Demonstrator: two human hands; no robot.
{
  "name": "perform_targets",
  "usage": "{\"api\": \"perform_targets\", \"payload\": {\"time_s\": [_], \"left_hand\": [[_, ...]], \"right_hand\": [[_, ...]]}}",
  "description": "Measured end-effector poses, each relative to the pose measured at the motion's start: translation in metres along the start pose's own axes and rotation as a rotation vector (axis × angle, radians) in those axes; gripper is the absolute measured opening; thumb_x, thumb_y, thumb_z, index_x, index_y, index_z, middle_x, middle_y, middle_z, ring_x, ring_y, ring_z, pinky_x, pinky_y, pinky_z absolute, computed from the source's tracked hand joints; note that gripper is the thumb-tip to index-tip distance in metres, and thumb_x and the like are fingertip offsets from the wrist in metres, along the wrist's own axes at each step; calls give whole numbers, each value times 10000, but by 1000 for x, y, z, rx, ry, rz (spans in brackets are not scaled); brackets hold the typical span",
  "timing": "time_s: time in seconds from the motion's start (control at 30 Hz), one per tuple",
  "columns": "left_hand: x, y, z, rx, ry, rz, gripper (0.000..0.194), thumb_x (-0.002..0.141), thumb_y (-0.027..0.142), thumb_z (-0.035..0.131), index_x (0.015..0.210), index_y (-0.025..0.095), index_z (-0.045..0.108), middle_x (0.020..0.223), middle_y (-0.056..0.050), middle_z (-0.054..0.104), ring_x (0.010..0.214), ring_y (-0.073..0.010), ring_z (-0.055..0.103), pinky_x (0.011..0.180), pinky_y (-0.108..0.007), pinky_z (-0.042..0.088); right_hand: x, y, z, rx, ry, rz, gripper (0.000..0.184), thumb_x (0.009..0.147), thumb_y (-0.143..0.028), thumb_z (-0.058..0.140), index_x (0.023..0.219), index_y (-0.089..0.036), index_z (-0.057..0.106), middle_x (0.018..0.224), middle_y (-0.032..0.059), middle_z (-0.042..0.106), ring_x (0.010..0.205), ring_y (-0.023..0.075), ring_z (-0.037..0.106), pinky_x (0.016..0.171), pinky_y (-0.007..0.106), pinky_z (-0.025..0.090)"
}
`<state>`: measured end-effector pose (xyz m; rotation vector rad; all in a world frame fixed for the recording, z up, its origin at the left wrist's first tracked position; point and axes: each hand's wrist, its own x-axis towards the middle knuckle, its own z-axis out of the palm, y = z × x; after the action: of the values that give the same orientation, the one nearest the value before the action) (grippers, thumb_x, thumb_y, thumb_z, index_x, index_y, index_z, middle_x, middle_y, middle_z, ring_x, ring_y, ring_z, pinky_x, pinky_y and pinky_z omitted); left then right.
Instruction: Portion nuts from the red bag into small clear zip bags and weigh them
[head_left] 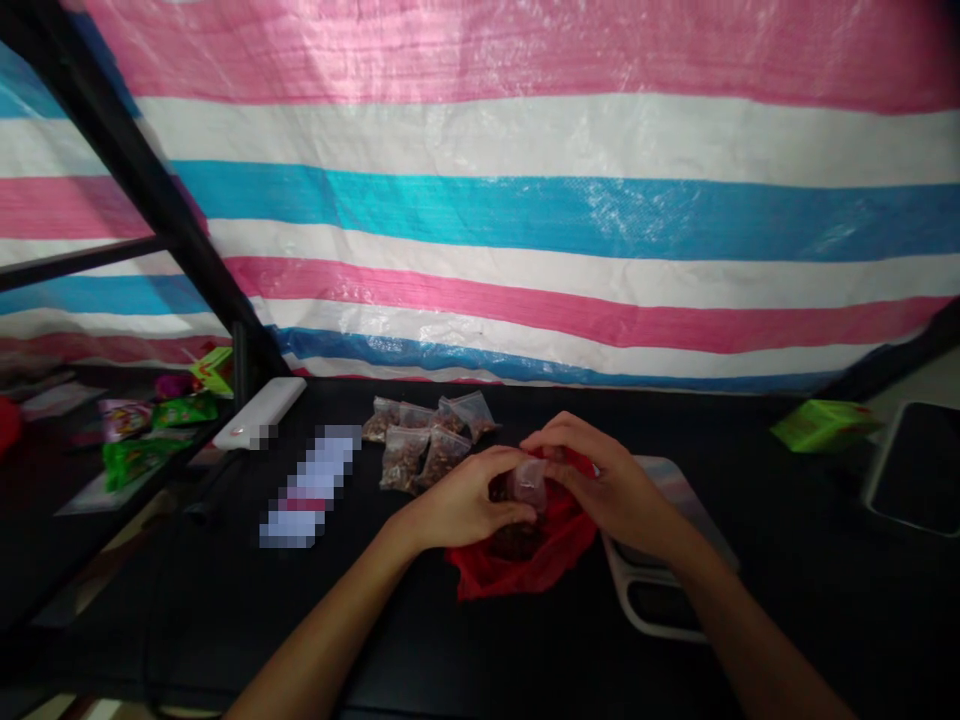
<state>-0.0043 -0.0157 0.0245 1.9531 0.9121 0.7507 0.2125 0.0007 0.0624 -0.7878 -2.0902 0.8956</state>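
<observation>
Dark surface (390, 650) carries a crinkled red plastic bag (517, 570) at the front, where the left hand (461, 495) and right hand (604, 485) come together, both clamped on a small clear zip bag (529, 482) standing roughly upright between them. Beyond lie filled clear packets (424, 440) of dark, chunky pieces, then a striped woven tarp (525, 220).

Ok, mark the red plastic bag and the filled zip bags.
Red plastic bag (517, 575): head view, on its front fold.
Filled zip bags (401, 460): head view, on the front left bag.
</observation>
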Motion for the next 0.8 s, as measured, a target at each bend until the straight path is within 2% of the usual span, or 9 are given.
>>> {"api": "perform_targets", "payload": {"time_s": [0.07,0.13,0.23,0.37,0.43,0.5,0.63,0.73,0.8], "left_hand": [[0,-1,0,3,-18,-9,337,852,307,771,1161,191,698,1164,-75,706,1039,-232,643,937,-347,505],[-1,-3,1,-2,-35,-18,327,840,284,776,1142,181,700,1150,-75,708,1011,-226,647,909,-338,511],[-1,-5,2,-12,-41,-15,332,836,257,776,1150,184,699,1145,-66,712,1002,-218,650,902,-329,508],[-2,-1,1,-14,-3,-1,389,839,330,792,1196,205,702,1185,-69,715,1056,-230,651,949,-339,500],[-1,-1,-1,-17,44,28,492,817,369,816,1263,219,673,1251,-77,697,1139,-243,635,1024,-351,477],[-1,-2,-5,13,148,52,526,851,393,783,1325,224,628,1294,-87,677,1192,-241,615,1066,-356,458],[-1,-9,-21,297,413,-3,307,1034,369,491,1225,195,656,1190,-94,708,1127,-229,635,1022,-366,454],[-2,-10,-32,557,391,-111,359,1069,353,375,1006,204,696,1043,-65,751,1004,-234,679,927,-360,450],[-2,-9,-34,665,361,-177,406,1074,360,343,908,207,681,952,-58,756,915,-233,697,851,-345,448]], "right_hand": [[0,-2,1,-28,-80,-3,348,952,-72,576,1181,-303,700,1134,26,600,1057,164,600,905,270,477],[0,-4,1,-38,-123,-19,261,924,-99,642,1093,-279,725,1167,36,590,1103,181,589,955,290,470],[-1,-4,1,-22,-76,-43,133,916,-110,655,923,-234,701,1082,34,621,1035,179,609,921,297,480],[0,3,5,-15,38,-44,122,942,-129,612,935,-233,677,953,18,660,894,167,628,809,288,488],[1,8,6,-63,142,-35,120,951,-169,610,999,-239,696,971,24,677,883,173,630,800,293,488],[3,12,6,-152,306,-11,154,960,-230,613,1088,-240,699,985,30,687,873,179,625,800,301,485],[7,25,-6,-291,624,117,232,960,-334,603,1145,-216,679,904,31,703,786,185,620,742,309,472],[5,45,-26,-315,813,235,215,922,-359,612,1060,-204,665,870,47,724,758,201,651,682,312,468],[1,65,-43,-329,843,347,211,901,-352,607,1045,-203,645,857,62,737,774,220,684,694,322,490]]}}
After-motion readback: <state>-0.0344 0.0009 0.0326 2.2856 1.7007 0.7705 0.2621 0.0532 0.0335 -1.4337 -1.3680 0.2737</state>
